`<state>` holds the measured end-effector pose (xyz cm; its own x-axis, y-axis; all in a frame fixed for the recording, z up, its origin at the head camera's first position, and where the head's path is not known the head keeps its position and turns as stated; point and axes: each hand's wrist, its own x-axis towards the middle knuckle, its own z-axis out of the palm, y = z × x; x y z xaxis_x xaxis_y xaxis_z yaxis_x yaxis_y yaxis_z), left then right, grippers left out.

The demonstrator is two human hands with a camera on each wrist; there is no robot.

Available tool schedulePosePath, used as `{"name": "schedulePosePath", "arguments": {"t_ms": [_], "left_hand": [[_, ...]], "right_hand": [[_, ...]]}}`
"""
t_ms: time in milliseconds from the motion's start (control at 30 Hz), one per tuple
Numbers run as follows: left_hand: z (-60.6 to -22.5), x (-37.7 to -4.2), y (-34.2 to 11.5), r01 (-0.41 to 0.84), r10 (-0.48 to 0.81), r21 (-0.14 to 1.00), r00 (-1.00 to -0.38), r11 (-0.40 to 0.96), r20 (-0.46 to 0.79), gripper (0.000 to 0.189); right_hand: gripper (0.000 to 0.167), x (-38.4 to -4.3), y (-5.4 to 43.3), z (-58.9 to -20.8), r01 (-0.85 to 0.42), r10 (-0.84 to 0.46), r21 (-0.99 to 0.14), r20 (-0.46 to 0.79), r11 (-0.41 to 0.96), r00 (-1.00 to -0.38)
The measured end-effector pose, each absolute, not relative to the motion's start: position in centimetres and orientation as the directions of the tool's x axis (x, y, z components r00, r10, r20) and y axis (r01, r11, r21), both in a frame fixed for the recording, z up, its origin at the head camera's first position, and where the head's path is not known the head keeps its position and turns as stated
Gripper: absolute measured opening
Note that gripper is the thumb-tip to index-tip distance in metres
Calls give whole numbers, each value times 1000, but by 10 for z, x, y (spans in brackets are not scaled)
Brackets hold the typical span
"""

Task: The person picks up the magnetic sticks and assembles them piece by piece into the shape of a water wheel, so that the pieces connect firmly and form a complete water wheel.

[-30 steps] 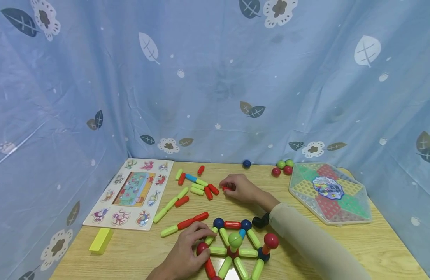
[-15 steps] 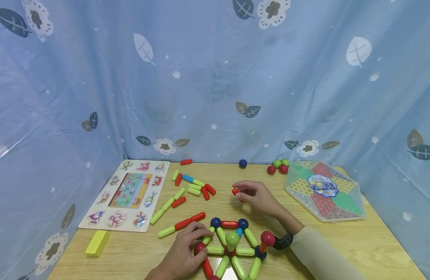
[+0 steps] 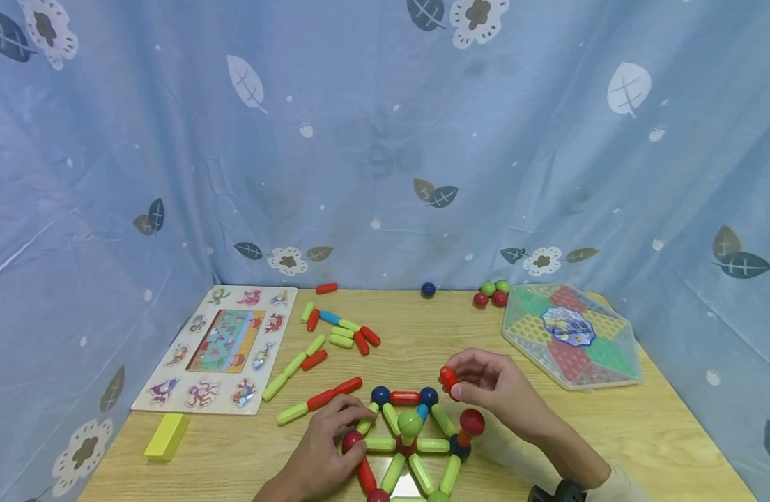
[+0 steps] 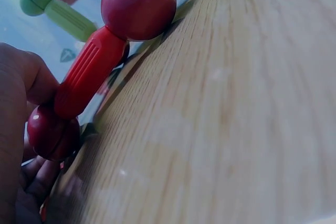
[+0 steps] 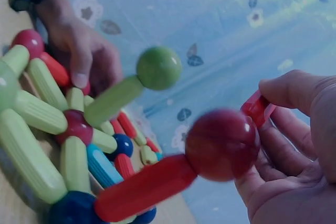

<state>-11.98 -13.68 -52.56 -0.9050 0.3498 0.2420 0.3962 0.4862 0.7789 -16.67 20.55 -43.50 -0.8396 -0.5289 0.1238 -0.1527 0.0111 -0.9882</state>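
Note:
My right hand (image 3: 504,390) pinches a short red magnetic rod (image 3: 447,380) between thumb and fingers, raised beside the structure's back right corner. The structure is a wheel of green, red and blue rods joined by balls. At its hub an upright rod carries a green ball (image 3: 410,423); at the right corner another upright, red in the right wrist view, bears a dark red ball (image 5: 223,144). My left hand (image 3: 325,446) holds the red ball (image 3: 352,440) at the left corner, its thumb on top and fingers reaching over a green rod. The structure's front edge is cut off in the head view.
Loose red, green and blue rods (image 3: 342,340) lie left of centre. A sea-animal puzzle board (image 3: 171,376) and a yellow block (image 3: 167,437) are at the left. Spare balls (image 3: 499,299) sit by the curtain, near a hexagonal checkers box (image 3: 573,337).
My right hand has brought the red rod from the loose pile rightward and nearer, beside the structure. One loose red rod at the back has rolled toward the curtain. The left hand stays put.

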Motion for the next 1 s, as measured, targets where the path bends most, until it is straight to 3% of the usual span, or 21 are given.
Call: {"name": "schedulePosePath", "arguments": {"t_ms": [267,500,700,833,1000], "left_hand": [[-526,-121,-136,401,352,772,-904,493,245,42],[-522,-118,-134,450,331,739,-889,501,317,41],[-503,-114,-114,670,365,609,-742,424,562,43],[-493,-114,-95,711,450,651,-689,265,569,51],[-494,-118,-80,721,475,680,-649,135,594,44]], "right_hand": [[23,-141,203,-437,-376,-590,-909,207,178,-781],[26,-134,199,-447,-490,-576,-856,320,165,-752],[30,-133,197,-455,-567,-575,-805,384,176,-723],[29,-133,193,-457,-637,-577,-746,439,192,-689],[30,-133,190,-459,-645,-573,-737,445,202,-688]]}}
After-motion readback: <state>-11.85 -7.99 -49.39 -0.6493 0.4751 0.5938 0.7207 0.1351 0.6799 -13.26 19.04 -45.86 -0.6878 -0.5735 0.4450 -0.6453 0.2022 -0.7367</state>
